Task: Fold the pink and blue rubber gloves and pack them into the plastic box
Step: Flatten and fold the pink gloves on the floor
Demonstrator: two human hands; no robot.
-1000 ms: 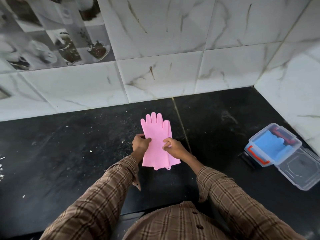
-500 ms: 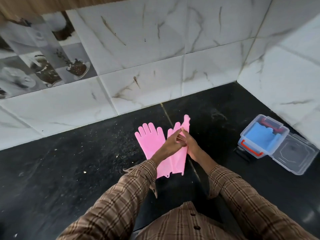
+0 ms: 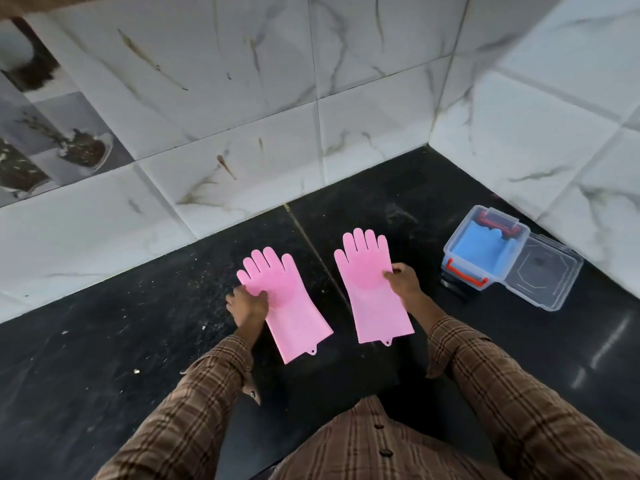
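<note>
Two pink rubber gloves lie flat and apart on the black counter, fingers pointing toward the wall. My left hand (image 3: 247, 304) grips the left pink glove (image 3: 289, 311) at its thumb side. My right hand (image 3: 403, 282) pinches the outer edge of the right pink glove (image 3: 372, 292). The clear plastic box (image 3: 453, 252) stands at the right near the corner, with folded blue gloves (image 3: 485, 249) inside. Its hinged lid (image 3: 543, 278) lies open to the right.
White marble-look tiled walls meet in a corner behind and to the right of the box. The black counter (image 3: 104, 341) carries scattered pale crumbs. A small dark object (image 3: 457, 289) sits against the front of the box. My plaid sleeves fill the lower view.
The pink gloves were stacked together, then my right hand lifted the top one off. Now the two lie side by side, one under each hand.
</note>
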